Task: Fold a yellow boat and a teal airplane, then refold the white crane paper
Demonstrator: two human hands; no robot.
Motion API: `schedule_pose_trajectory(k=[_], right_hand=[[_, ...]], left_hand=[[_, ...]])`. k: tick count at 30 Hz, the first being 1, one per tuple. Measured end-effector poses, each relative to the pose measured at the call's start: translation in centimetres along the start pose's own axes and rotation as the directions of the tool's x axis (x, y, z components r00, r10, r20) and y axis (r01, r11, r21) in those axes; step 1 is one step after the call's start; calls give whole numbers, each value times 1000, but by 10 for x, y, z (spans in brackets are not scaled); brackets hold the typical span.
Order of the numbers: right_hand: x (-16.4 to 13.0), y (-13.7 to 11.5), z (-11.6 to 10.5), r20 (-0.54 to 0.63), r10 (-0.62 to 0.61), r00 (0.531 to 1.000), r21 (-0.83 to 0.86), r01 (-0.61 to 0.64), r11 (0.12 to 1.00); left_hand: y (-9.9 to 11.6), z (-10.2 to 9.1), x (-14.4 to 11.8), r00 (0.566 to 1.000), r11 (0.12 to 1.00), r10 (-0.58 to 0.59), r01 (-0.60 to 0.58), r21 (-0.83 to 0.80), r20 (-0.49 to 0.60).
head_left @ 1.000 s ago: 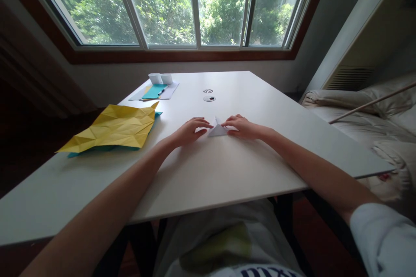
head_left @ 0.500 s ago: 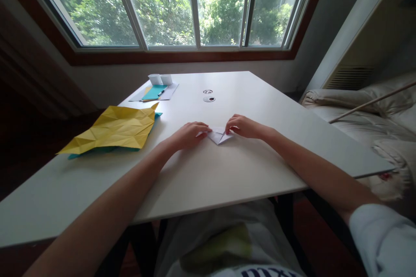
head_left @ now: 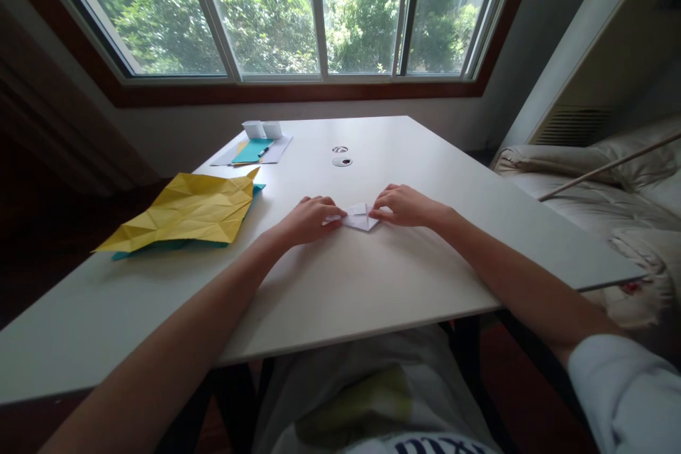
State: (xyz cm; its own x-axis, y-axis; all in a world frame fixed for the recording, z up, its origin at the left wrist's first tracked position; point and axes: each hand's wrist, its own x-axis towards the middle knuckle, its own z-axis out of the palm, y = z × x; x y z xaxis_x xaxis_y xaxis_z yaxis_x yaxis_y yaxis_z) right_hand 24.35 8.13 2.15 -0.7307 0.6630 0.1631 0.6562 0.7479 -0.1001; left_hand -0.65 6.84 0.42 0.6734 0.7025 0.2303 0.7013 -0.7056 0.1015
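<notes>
A small piece of folded white paper (head_left: 360, 219) lies on the white table between my hands. My left hand (head_left: 313, 219) pinches its left end between thumb and fingers, close to the tabletop. At the paper's right end, my right hand (head_left: 400, 206) grips the edge with thumb and fingertips. Fold lines and a pointed corner show on the side facing me. The fingertips hide both ends of the paper.
Creased yellow paper (head_left: 196, 209) lies over teal paper (head_left: 259, 189) on the left of the table (head_left: 340, 284). Farther back are teal and white sheets (head_left: 252, 150), a pen (head_left: 264, 152) and two white folded pieces (head_left: 262, 130). Round grommets (head_left: 342, 162) sit mid-table.
The folded paper has turned or been refolded: its pointed corner now sits farther right and its near edge looks straighter. Both hands have shifted only slightly.
</notes>
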Motion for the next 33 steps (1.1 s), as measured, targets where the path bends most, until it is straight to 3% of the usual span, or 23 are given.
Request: schedule_pose_trajectory(k=[8,14,19,23,26,33], right_hand=[[3,9,16,43,183,982,-32,-181,983],[8,9,27,22,54,998,78,-56,995],[9,8,27,8,52,999,141,-52,989],[8,12,29,-66,140,988,106,-133,985],[8,15,30,-121,123,985,117,-109,987],[10,6,24,-83,108,991,368,-70,927]], left_hand=[[23,-1,2,993,975,112,-106,-195,22],[25,5,3,987,955,157,-163,-248,-42],[21,8,4,992,971,116,-124,-205,-50],[16,10,4,997,985,73,-78,-155,-37],[14,9,3,999,993,38,-40,-111,-21],[23,4,1,999,999,37,-38,35,32]])
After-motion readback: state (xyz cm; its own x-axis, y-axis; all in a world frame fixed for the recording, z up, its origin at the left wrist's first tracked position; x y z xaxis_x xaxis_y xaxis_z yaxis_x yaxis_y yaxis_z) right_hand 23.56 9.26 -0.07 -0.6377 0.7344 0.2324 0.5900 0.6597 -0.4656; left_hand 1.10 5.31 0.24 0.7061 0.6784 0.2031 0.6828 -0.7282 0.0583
